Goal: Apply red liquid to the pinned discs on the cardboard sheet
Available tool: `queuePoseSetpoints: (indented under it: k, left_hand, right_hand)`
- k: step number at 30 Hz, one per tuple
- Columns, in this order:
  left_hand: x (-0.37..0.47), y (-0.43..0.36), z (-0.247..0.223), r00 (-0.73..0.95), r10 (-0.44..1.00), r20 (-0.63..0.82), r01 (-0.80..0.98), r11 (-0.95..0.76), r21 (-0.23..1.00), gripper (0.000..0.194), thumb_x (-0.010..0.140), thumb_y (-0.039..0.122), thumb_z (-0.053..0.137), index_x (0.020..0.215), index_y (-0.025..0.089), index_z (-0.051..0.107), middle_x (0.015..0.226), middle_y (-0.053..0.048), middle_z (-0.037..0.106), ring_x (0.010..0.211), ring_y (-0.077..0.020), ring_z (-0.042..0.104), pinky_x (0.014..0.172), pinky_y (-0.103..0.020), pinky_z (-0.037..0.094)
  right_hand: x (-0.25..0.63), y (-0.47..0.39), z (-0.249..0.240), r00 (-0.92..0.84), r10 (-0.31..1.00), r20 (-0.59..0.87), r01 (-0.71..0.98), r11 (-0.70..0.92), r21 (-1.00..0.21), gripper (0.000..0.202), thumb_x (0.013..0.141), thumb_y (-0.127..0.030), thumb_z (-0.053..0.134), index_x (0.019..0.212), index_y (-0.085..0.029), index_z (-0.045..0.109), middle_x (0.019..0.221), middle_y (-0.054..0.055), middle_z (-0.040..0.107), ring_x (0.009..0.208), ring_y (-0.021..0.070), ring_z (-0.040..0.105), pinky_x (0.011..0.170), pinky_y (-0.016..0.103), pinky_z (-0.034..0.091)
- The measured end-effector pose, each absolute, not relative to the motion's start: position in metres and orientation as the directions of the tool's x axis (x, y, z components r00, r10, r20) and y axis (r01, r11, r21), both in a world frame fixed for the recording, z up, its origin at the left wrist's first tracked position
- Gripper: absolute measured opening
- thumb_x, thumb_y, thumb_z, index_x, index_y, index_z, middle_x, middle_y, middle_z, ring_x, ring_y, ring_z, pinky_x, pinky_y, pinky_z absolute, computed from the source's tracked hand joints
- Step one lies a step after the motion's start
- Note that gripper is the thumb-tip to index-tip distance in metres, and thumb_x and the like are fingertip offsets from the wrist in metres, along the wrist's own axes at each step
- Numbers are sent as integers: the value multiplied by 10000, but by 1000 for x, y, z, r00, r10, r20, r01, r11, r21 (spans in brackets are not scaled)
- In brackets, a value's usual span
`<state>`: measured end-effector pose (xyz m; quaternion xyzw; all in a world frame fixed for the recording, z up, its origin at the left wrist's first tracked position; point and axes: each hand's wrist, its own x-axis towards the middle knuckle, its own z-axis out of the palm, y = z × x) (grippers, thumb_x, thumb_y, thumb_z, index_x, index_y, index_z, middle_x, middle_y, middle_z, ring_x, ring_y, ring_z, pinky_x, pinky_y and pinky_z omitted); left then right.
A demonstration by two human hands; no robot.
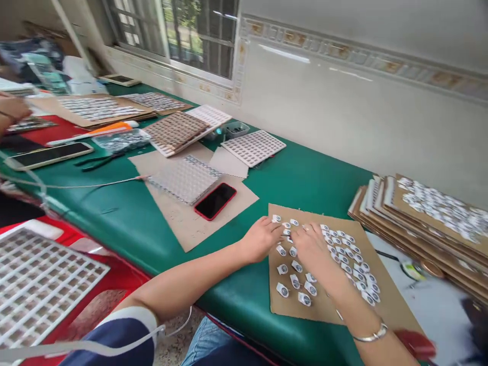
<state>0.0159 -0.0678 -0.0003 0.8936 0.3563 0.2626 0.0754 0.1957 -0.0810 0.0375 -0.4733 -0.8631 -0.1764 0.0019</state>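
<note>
A brown cardboard sheet point(392, 307) lies before me, bearing rows of small white pieces point(304, 299) with round grey centres. Over its upper left part, my left hand point(262, 240) is closed in a pinch, fingertips close to one of these pieces. Facing it, my right hand point(309, 245) has its fingers drawn together just beside the left fingertips. A thin dark sliver shows between the two hands, but what either hand grips is too small to make out. The pieces stand closer together on the sheet's right half than on its left.
Stacked cardboard sheets point(427, 229) with more pieces rise at the right. A phone in a red case point(215, 201) lies left of my hands, beside a clear grid tray point(186, 178). Farther left are pliers point(101, 161) and another phone point(53, 155). Another person's hand point(13, 109) is at far left.
</note>
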Motion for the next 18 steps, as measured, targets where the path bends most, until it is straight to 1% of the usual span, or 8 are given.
queuePoseSetpoints:
  k: [2, 6, 8, 10, 11, 13, 16, 18]
  left_hand:
    - [19, -70, -4, 621, 713, 326, 638, -701, 319, 275, 929, 239, 377, 1137, 156, 536, 964, -97, 643, 881, -210, 607, 804, -346, 468]
    - [24, -69, -10, 559, 790, 253, 713, -614, 339, 271, 926, 176, 314, 1020, 149, 566, 847, -84, 630, 774, -186, 612, 688, -283, 477]
    - [25, -66, -11, 504, 835, 222, 757, -551, 352, 270, 931, 207, 317, 969, 165, 581, 841, -69, 639, 752, -175, 621, 663, -257, 471]
    - [24, -60, -11, 465, 862, 200, 779, -506, 369, 266, 930, 239, 334, 951, 185, 593, 866, -52, 659, 770, -164, 632, 672, -236, 467]
    - [22, -57, -10, 454, 869, 195, 782, -494, 380, 268, 928, 247, 338, 942, 194, 600, 878, -41, 668, 786, -159, 635, 681, -226, 466]
    - [18, -49, -9, 428, 883, 194, 784, -469, 406, 308, 931, 258, 310, 902, 186, 608, 850, -31, 676, 757, -151, 633, 655, -215, 461]
    - [7, -26, -14, 371, 910, 187, 794, -415, 444, 332, 913, 328, 332, 877, 153, 612, 628, 1, 623, 549, -138, 566, 503, -208, 410]
    - [0, -6, -26, 202, 969, 141, 823, -246, 512, 250, 850, 370, 445, 874, 205, 632, 666, 67, 636, 615, -110, 576, 537, -169, 419]
  right_hand:
    - [188, -81, 37, -573, 798, 187, 807, 508, 302, 296, 803, -29, 399, 818, -162, 664, 807, 97, 659, 881, 247, 545, 976, 428, 313]
    - [179, -80, 36, -603, 760, 242, 793, 540, 281, 307, 800, -13, 388, 832, -140, 666, 738, 97, 640, 870, 238, 545, 1008, 455, 316]
    - [182, -81, 38, -586, 743, 324, 810, 531, 247, 304, 819, -32, 399, 968, -124, 648, 847, 104, 648, 970, 250, 532, 1024, 460, 314]
    - [193, -86, 41, -537, 734, 415, 840, 508, 188, 328, 847, -79, 423, 1130, -134, 578, 1037, 111, 623, 1104, 265, 479, 1043, 476, 298]
    - [202, -89, 43, -504, 737, 450, 856, 494, 151, 338, 859, -107, 435, 1175, -151, 548, 1111, 106, 599, 1153, 268, 449, 1051, 486, 289]
    - [226, -96, 49, -430, 757, 492, 887, 454, 76, 307, 880, -158, 444, 1169, -178, 544, 1155, 87, 583, 1189, 259, 425, 1060, 493, 278]
    - [280, -109, 54, -279, 802, 529, 942, 336, -12, 231, 899, -202, 432, 1067, -189, 591, 1091, 60, 614, 1161, 229, 448, 1056, 468, 292]
    - [326, -123, 54, -124, 835, 536, 981, 184, -60, 213, 900, -221, 437, 1018, -194, 612, 1048, 53, 632, 1139, 218, 462, 1053, 453, 296]
